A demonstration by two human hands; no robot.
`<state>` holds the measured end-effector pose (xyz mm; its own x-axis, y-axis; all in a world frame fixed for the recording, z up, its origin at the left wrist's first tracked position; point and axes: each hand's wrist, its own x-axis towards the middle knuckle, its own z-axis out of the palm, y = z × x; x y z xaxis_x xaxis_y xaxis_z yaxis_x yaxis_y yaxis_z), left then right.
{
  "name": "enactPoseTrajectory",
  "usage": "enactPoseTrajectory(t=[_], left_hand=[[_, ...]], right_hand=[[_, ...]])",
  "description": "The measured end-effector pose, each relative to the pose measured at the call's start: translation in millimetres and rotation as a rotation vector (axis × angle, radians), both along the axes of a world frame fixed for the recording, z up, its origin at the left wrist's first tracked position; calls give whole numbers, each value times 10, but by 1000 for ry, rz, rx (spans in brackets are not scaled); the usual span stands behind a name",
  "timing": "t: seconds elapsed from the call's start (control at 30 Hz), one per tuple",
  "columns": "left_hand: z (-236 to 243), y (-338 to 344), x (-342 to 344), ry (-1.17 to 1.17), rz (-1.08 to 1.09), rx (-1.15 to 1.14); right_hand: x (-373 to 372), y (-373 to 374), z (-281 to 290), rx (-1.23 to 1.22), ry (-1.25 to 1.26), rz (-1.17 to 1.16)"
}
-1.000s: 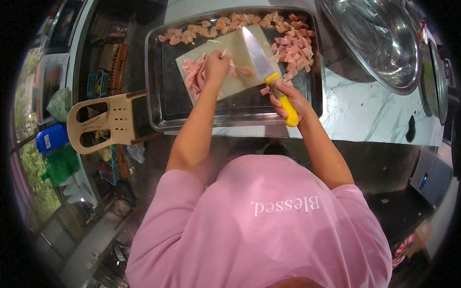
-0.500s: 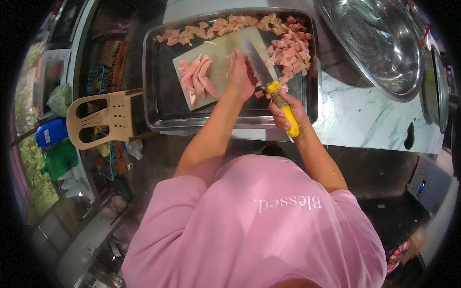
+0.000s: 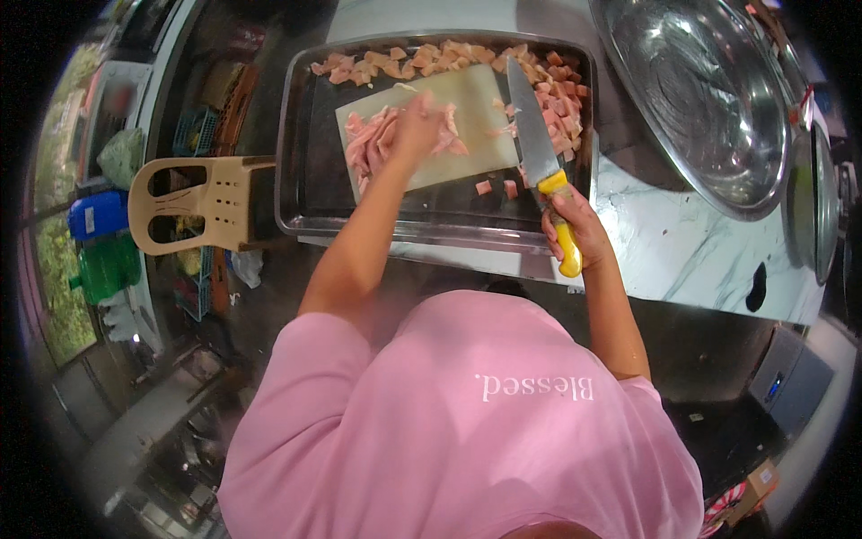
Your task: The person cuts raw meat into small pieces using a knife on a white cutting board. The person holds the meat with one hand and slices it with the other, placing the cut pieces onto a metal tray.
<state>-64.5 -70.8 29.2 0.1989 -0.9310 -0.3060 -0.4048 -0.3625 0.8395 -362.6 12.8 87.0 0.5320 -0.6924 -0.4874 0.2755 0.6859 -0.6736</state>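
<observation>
My right hand [image 3: 579, 229] grips the yellow handle of a kitchen knife [image 3: 536, 130], its broad blade pointing away from me over the right edge of the cutting board. Over the pale cutting board [image 3: 480, 112] is my left hand [image 3: 415, 133], its fingers smeared by motion. It is among raw pink meat strips [image 3: 366, 144], some lying to its left and more to its right. Whether it grips any cannot be made out. The board rests in a large metal tray [image 3: 431, 226]. Cubes of cut meat [image 3: 561, 112] line the tray's far and right sides.
A big shiny metal basin [image 3: 709, 99] stands on the marble-patterned table [image 3: 664, 238], right of the tray. A tan plastic chair [image 3: 220, 207] is at the left, close to the tray. Blue and green containers [image 3: 103, 265] are farther left.
My left hand has moved left from the board's right part to the strips. My right hand has shifted right and nearer with the knife, swinging its blade toward the tray's right side.
</observation>
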Motion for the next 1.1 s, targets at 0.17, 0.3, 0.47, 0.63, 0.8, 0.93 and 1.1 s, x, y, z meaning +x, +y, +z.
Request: enactPoseTrajectory(t=[0.17, 0.3, 0.47, 0.63, 0.8, 0.93, 1.1], left_hand=[[-154, 97, -454, -831, -164, -120], [-238, 292, -302, -789, -270, -127], [-116, 585, 152, -969, -317, -182], [-125, 553, 790, -766, 266, -118], [-384, 258, 925, -721, 106, 92], [-690, 239, 813, -810, -150, -85], [58, 369, 309, -718, -284, 14]], right_hand=[[-73, 71, -28, -41, 101, -8], [-75, 146, -59, -65, 172, -16], [-141, 197, -80, -70, 283, 73], [-119, 232, -106, -98, 351, 121], [-39, 226, -131, -93, 352, 148], [84, 237, -112, -118, 340, 158], [183, 241, -169, -207, 492, 214]])
